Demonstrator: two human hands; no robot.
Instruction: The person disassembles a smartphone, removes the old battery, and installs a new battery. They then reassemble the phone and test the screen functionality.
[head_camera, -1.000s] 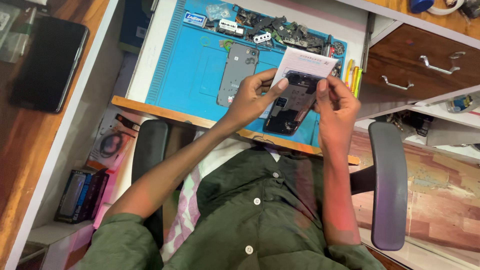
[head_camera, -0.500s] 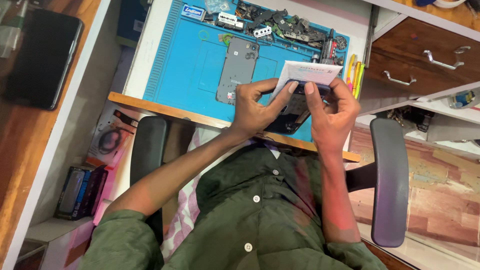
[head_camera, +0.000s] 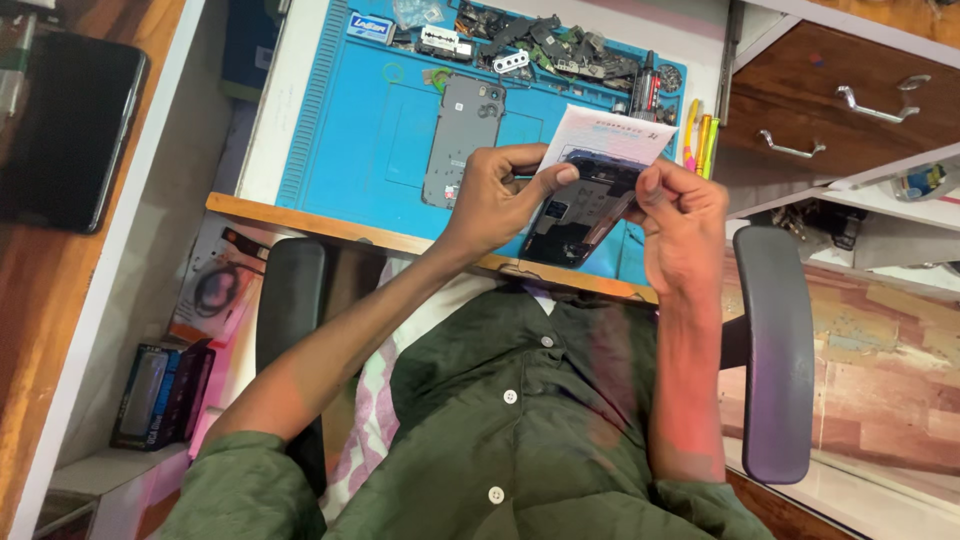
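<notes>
My left hand (head_camera: 497, 197) and my right hand (head_camera: 683, 218) together pinch a white paper slip (head_camera: 612, 134) by its lower edge. The slip sits just above an opened dark phone (head_camera: 578, 218) with its insides exposed, which rests on the blue work mat (head_camera: 365, 140) at the desk's front edge. My left thumb presses at the phone's upper end. Whether the hands also grip the phone I cannot tell. A grey phone back cover (head_camera: 462, 140) lies flat on the mat just left of my left hand.
A heap of small phone parts (head_camera: 545, 40) lines the mat's far edge. Yellow and orange tools (head_camera: 702, 135) stand to the right. Wooden drawers (head_camera: 850, 100) are farther right, a black slab device (head_camera: 65, 130) lies at far left, and chair armrests (head_camera: 777, 350) flank my body.
Both hands have slid down the slip and closer over the phone's upper end. The slip has stayed in about the same spot.
</notes>
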